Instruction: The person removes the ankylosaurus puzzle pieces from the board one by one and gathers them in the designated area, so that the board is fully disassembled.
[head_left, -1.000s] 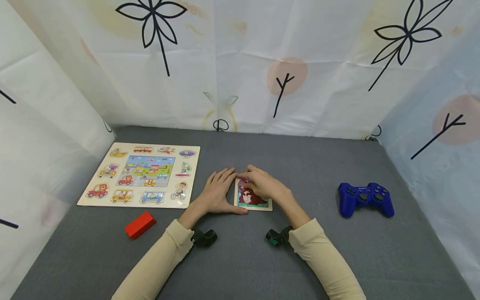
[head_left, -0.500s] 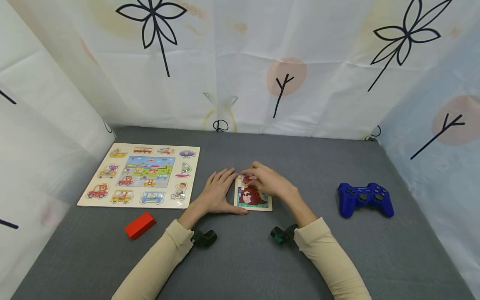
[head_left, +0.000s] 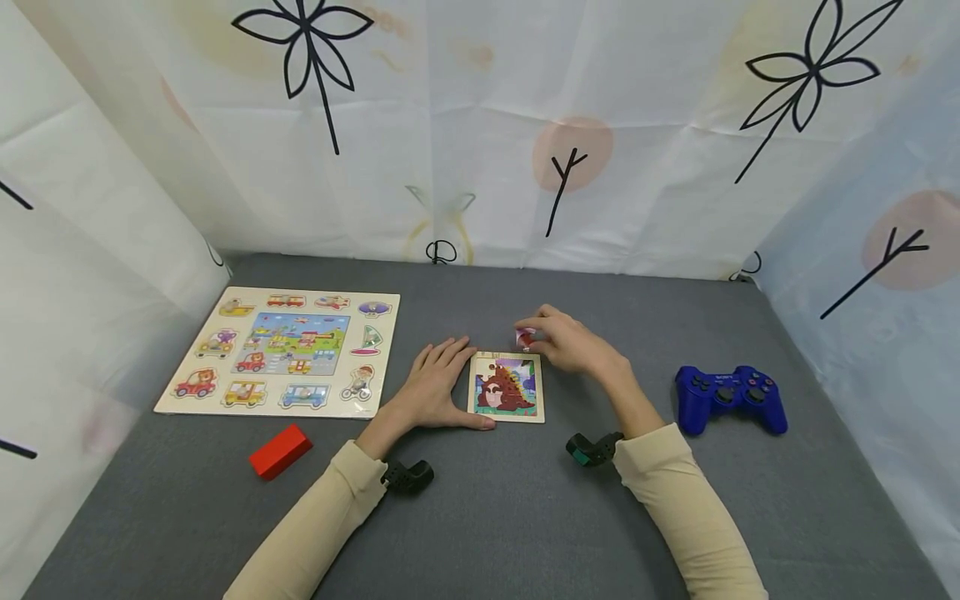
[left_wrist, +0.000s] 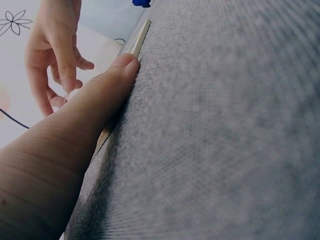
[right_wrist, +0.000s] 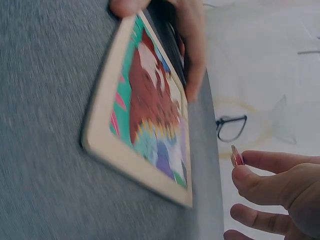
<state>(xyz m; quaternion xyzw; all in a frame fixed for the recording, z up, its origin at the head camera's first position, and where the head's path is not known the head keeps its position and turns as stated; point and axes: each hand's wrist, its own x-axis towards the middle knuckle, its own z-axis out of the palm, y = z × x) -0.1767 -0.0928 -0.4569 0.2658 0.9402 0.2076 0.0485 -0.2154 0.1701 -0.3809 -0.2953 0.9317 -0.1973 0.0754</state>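
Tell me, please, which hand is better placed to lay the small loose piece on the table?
Probably the right hand: it pinches the piece, raised off the table, near the puzzle. The left hand rests spread at the puzzle's left side, farther from the piece.

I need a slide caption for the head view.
The right hand pinches a puzzle piece; the left hand touches the framed puzzle.

Worktop surface grey, woven in texture; far edge meets a creased white backdrop at 12 o'clock, with side sheets at 9 and 3 o'clock, the latter faintly bluish. Backdrop print: black leaf sprigs at 11 and 2 o'clock, twig on pinkish disc at 1. Light soft, shadows faint.
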